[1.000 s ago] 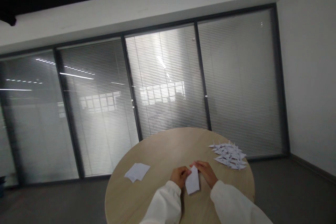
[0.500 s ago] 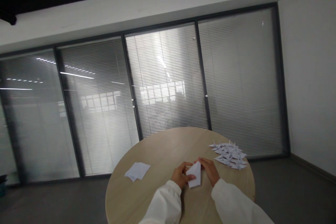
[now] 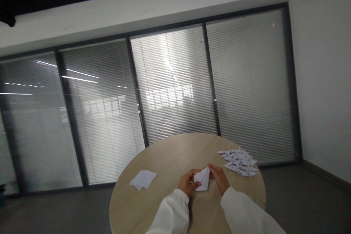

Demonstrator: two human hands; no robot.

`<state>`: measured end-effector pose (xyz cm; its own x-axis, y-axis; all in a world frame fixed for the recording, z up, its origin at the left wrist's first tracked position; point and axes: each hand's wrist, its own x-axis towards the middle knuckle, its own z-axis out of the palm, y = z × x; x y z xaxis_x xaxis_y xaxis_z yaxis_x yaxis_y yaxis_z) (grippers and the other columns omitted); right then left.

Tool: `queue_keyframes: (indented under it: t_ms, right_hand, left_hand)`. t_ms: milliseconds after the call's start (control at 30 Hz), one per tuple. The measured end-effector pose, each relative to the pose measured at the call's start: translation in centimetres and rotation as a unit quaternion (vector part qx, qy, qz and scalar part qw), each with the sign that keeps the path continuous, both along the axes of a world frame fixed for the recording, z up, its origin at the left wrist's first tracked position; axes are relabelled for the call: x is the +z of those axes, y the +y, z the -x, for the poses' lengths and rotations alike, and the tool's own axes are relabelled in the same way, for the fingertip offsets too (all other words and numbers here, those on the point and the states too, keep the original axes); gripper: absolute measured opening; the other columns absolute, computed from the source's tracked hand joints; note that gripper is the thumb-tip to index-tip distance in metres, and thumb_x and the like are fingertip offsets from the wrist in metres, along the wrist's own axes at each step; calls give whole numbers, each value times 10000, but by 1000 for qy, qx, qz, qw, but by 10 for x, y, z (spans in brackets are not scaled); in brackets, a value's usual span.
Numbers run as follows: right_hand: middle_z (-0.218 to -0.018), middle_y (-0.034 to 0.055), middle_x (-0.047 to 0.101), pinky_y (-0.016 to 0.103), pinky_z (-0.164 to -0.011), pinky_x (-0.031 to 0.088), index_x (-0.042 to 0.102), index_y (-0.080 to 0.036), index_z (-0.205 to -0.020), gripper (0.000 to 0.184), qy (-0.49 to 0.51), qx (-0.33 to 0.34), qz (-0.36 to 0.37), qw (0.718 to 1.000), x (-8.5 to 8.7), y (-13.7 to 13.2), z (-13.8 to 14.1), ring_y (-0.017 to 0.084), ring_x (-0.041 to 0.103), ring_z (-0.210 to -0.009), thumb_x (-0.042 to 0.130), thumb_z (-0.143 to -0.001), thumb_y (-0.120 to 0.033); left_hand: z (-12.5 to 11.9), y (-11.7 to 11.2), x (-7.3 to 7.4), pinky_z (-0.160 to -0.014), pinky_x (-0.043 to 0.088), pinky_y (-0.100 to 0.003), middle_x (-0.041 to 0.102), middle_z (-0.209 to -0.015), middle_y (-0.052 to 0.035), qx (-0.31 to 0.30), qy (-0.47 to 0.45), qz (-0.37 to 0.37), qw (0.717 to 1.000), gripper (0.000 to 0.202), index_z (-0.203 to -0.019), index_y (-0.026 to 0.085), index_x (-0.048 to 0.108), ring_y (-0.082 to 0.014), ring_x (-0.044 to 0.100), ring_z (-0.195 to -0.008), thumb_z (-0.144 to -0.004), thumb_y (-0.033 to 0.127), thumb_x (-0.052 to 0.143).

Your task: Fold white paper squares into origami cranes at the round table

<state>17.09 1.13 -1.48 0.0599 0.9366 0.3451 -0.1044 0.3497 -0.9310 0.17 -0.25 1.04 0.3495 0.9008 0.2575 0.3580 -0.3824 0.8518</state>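
Observation:
A small piece of white paper (image 3: 202,181), partly folded into a pointed shape, rests on the round wooden table (image 3: 164,161) near its front. My left hand (image 3: 187,182) pinches its left side with the fingers closed. My right hand (image 3: 218,178) grips its right side and top corner. Both arms wear white sleeves.
A small stack of flat white sheets (image 3: 143,179) lies on the table's left part. A pile of several folded white paper figures (image 3: 239,162) sits at the right edge. Behind the table stands a glass wall with closed blinds (image 3: 175,95). Grey floor surrounds the table.
The paper was a longer flat strip lying toward me; both hands have folded it up into a shorter, pointed shape. The hands stayed in the same spot.

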Motion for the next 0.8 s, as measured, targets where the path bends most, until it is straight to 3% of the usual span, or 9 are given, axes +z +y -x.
queue_keyframes:
  t_ms: [300, 533, 667, 800]
  right_hand:
    - [-592, 40, 604, 252, -494, 420, 600, -137, -655, 493, -15, 9, 7, 1000, -1, 0, 1, 169, 542, -542, 453, -702, -605]
    - [-558, 13, 564, 230, -472, 407, 539, -154, -601, 458, -26, 27, 1, 999, -1, 0, 4, 148, 521, -521, 470, -698, -596]
    - [-588, 11, 580, 216, -479, 408, 555, -151, -640, 450, -46, 44, -1, 998, 0, -2, 6, 143, 536, -549, 473, -702, -589]
    - [-582, 11, 579, 201, -466, 400, 567, -140, -659, 426, -67, 67, -1, 996, -1, -3, 7, 140, 546, -554, 508, -692, -560]
  left_hand:
    - [-2, 2, -1, -495, 275, -179, 393, -537, 50, 63, 22, -53, 996, 362, -937, 156, 632, -73, 316, -508, -596, 105, 521]
    - [0, 0, 3, -491, 279, -193, 470, -552, 28, 94, 41, -79, 992, 272, -885, 154, 647, -85, 339, -501, -663, 254, 525]
    - [3, -2, 7, -505, 299, -202, 509, -562, 10, 104, 48, -97, 989, 321, -853, 145, 652, -98, 383, -513, -702, 384, 498]
    - [5, -2, 10, -516, 309, -198, 520, -568, 10, 130, 71, -119, 982, 334, -787, 145, 646, -101, 410, -531, -732, 413, 454]
